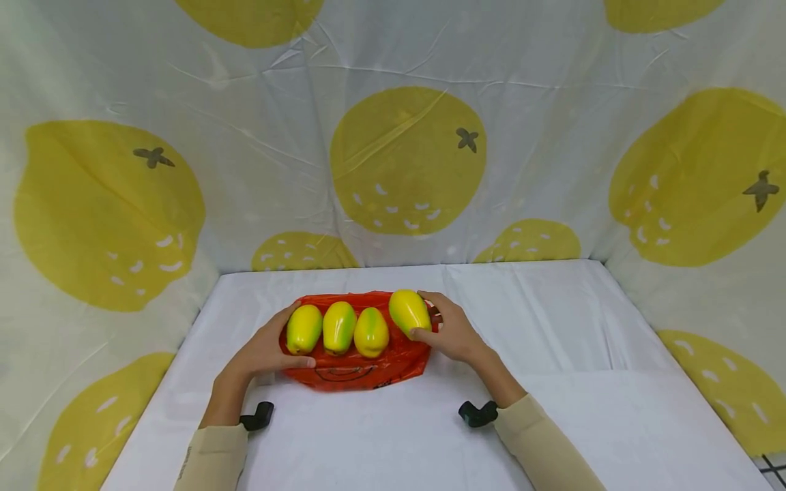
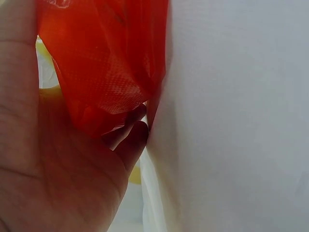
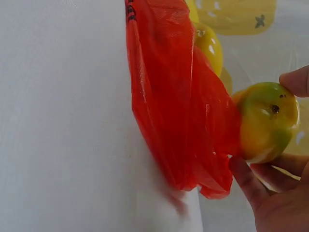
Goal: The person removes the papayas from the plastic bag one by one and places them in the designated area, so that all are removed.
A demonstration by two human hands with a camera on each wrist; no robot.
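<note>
A red plastic bag [image 1: 344, 375] lies on the white tabletop, with three yellow-green mangoes [image 1: 339, 329] in a row on it. My left hand [image 1: 265, 346] holds the bag's left end beside the leftmost mango [image 1: 303, 330], thumb along the near side. In the left wrist view, my left fingers [image 2: 133, 145] curve beneath the red plastic. At the bag's right end, my right hand [image 1: 454, 331] grips another mango [image 1: 409, 312] between thumb and fingers. Its dark stem spot faces the right wrist camera, and the red plastic [image 3: 169, 106] hangs right beside it.
A white cloth [image 1: 540, 320] covers the table around the bag. Behind and at both sides hangs a pale curtain [image 1: 264, 170] printed with large yellow fruit. Black camera mounts [image 1: 477, 414] sit at both wrists, close over the cloth.
</note>
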